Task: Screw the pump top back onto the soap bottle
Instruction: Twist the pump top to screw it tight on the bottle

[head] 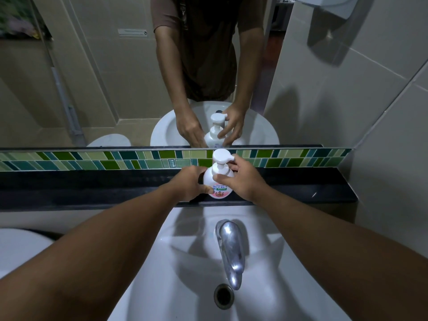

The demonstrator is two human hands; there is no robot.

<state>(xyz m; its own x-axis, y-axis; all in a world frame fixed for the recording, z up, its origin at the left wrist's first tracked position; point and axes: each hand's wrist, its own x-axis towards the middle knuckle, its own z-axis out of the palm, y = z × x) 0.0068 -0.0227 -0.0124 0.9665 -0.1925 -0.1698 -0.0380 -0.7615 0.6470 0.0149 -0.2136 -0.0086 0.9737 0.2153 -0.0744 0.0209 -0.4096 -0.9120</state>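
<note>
A white soap bottle (216, 185) with a pink and green label stands upright on the black ledge (92, 188) behind the sink. Its white pump top (220, 157) sits on the bottle's neck, nozzle pointing right. My left hand (192, 183) wraps the bottle's left side, thumb across the label. My right hand (240, 179) grips the pump's collar at the bottle's shoulder, with fingers reaching up beside the nozzle. The mirror above repeats both hands and the bottle.
A white sink (190, 262) lies below the ledge, with a chrome tap (230, 249) and a drain hole (224, 295). A green tile strip (92, 159) runs under the mirror. A tiled wall (382, 135) stands at the right.
</note>
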